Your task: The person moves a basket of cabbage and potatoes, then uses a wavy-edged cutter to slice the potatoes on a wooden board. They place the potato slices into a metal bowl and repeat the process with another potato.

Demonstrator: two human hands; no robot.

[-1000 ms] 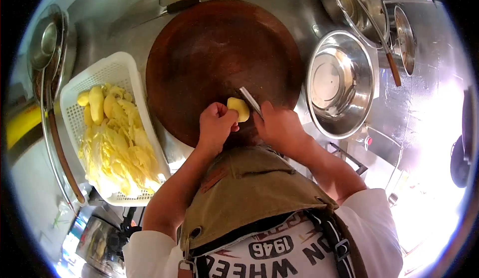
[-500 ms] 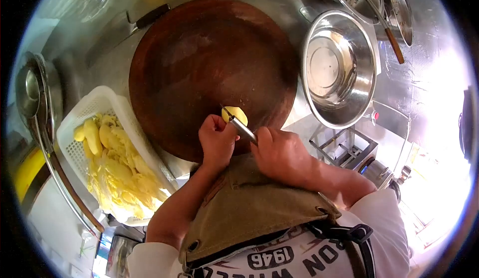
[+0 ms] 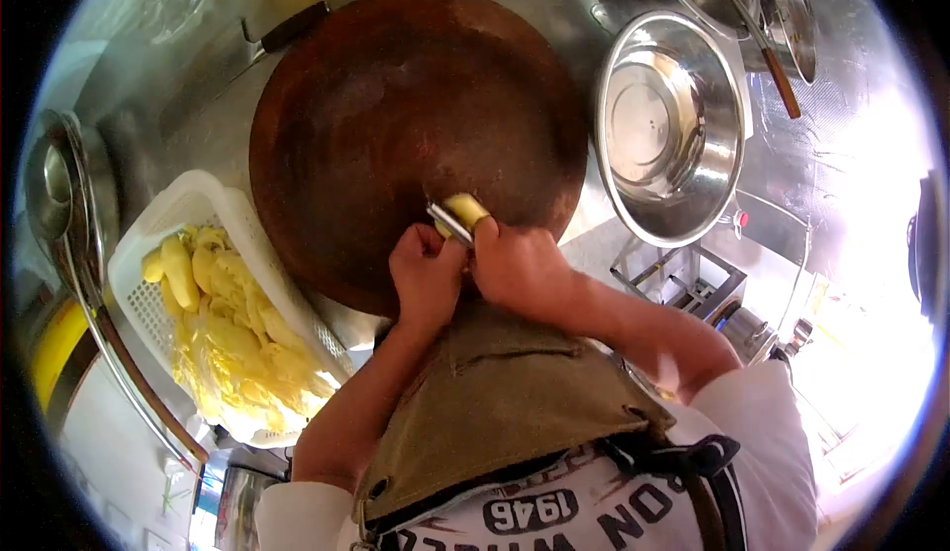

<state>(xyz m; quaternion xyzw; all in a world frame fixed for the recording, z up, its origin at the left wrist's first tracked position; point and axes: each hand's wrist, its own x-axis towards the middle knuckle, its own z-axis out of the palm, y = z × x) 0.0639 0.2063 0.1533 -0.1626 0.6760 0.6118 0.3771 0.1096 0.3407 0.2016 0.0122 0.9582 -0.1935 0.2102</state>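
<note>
Over the near edge of a round, dark brown wooden chopping board (image 3: 396, 116), my two hands meet. My left hand (image 3: 427, 272) is closed around the lower end of a pale yellow peeled potato (image 3: 465, 205). A peeler (image 3: 450, 223) with a shiny metal handle lies slantwise against the potato. My right hand (image 3: 522, 266) is closed on the peeler, its fingers beside the potato's right side. The peeler's blade is too small and partly covered to make out clearly.
Left of the board stands a white plastic basket (image 3: 220, 195) with yellow potatoes and a clear bag inside. A cleaver (image 3: 295, 29) lies at the upper left, long-handled ladles (image 3: 94, 294) far left. A steel bowl (image 3: 727, 136) and a burner stand (image 3: 683, 284) are at right.
The peeler has swung from pointing up-left across the potato to lying lower along its left side. My right hand has moved slightly left and up, closer to my left hand.
</note>
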